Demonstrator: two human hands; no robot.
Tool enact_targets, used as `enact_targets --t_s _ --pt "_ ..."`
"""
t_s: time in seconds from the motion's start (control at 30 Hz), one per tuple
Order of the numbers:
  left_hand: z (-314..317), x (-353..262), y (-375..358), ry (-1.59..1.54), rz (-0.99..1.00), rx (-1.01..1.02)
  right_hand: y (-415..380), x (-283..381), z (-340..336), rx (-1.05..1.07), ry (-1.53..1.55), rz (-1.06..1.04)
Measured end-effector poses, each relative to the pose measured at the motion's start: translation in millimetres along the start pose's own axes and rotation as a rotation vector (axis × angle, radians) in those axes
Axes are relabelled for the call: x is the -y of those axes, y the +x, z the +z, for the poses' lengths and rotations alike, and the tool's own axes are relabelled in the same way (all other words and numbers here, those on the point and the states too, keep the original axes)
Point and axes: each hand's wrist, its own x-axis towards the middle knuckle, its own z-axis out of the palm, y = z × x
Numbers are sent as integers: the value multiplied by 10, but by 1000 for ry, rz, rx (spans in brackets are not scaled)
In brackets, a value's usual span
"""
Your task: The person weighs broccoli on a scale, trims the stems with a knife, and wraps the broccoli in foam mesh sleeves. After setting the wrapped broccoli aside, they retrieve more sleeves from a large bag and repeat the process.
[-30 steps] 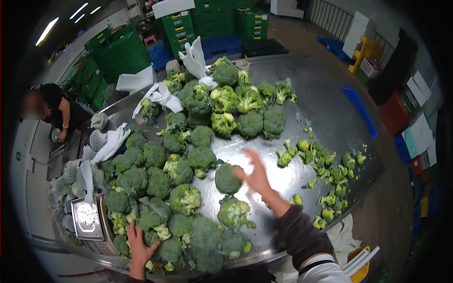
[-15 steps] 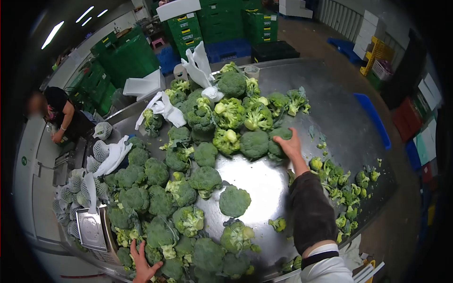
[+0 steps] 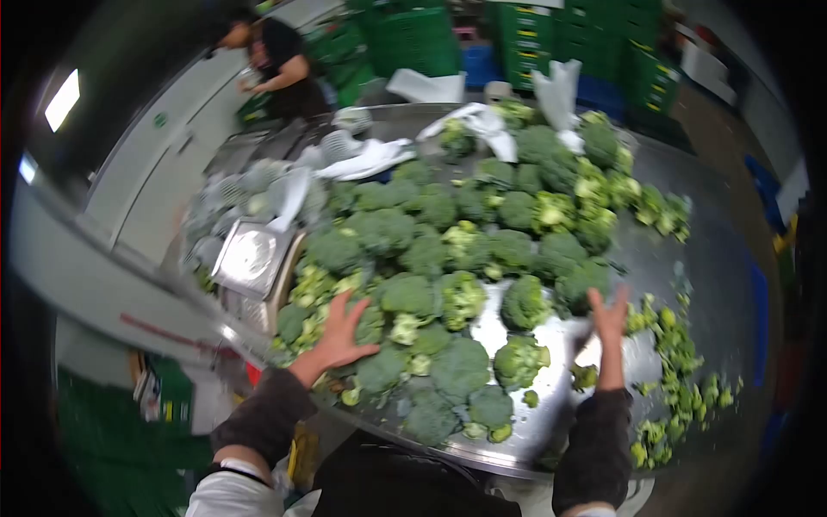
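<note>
Many green broccoli heads lie heaped over the steel table [image 3: 633, 345]. My left hand [image 3: 341, 336] is spread over the near left of the heap, fingers apart, right beside a broccoli head [image 3: 369, 323]. On the right, my right hand [image 3: 610, 314] is raised with thumb and fingers apart and nothing between them. Closest to it is a broccoli head [image 3: 583, 287] at the heap's right edge. A broccoli head [image 3: 520, 362] with its pale stem showing rests between the two hands. Some blur softens the view.
A scale [image 3: 251, 254] with a metal pan stands at the left edge, near white foam nets [image 3: 250, 185]. Broccoli trimmings [image 3: 676, 362] are strewn along the right. White cloth-like pieces [image 3: 375, 159] lie behind the heap. Another person [image 3: 284, 69] stands at the far left; green crates [image 3: 413, 43] are stacked beyond.
The view has swung left and down. My right hand has come off the broccoli at the heap's right edge and drawn back. My left hand stays spread by the heap's near left.
</note>
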Motion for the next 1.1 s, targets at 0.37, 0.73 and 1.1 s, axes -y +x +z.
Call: enact_targets --t_s 0.37,0.73,1.1 --pt "110 64 -84 -150 16 -165 -2218 3083 -1768 -202 1178 -1433" --pt "-312 991 -1647 -440 146 -438 -3748 4153 -939 -238 1085 -1582" --pt "-513 2039 -2779 -515 -183 -613 -4072 4855 -427 -175 1121 -1800"
